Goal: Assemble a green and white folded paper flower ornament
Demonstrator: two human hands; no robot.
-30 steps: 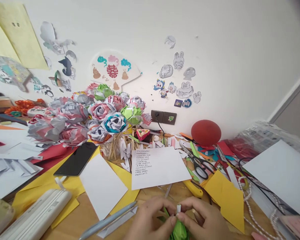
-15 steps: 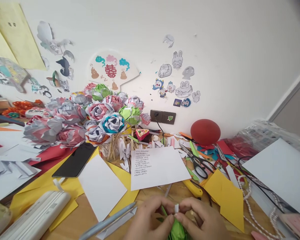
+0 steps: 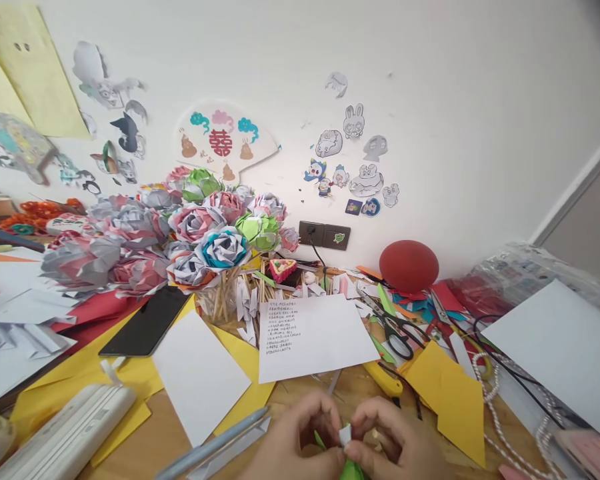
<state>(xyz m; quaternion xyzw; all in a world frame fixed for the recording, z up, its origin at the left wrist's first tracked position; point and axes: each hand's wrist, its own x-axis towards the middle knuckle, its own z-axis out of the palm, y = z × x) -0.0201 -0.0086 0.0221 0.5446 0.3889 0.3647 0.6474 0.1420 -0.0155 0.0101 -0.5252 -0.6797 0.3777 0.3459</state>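
At the bottom middle, my left hand [image 3: 300, 440] and my right hand [image 3: 393, 437] meet with fingers bent in a pinch. Between their fingertips a small folded white paper piece [image 3: 345, 435] stands up. Below it shows a green folded paper piece [image 3: 351, 471], mostly covered by my fingers and cut off by the frame's lower edge. Both hands touch the work; which one bears the green paper I cannot tell. Left of my left hand lie a grey-blue pen [image 3: 215, 443] and a folded white strip [image 3: 230, 448].
Folded paper flowers [image 3: 200, 227] crowd the back left. A handwritten sheet [image 3: 313, 337] lies ahead of my hands, with scissors [image 3: 395, 327], a yellow cutter [image 3: 384, 380] and a red ball-like object [image 3: 409, 265] to its right. A black phone [image 3: 145, 321] rests on yellow paper [image 3: 30, 403].
The white paper piece has tilted and shows more of its face between my fingertips. Less of the green paper is visible below. The whole view has shifted very slightly.
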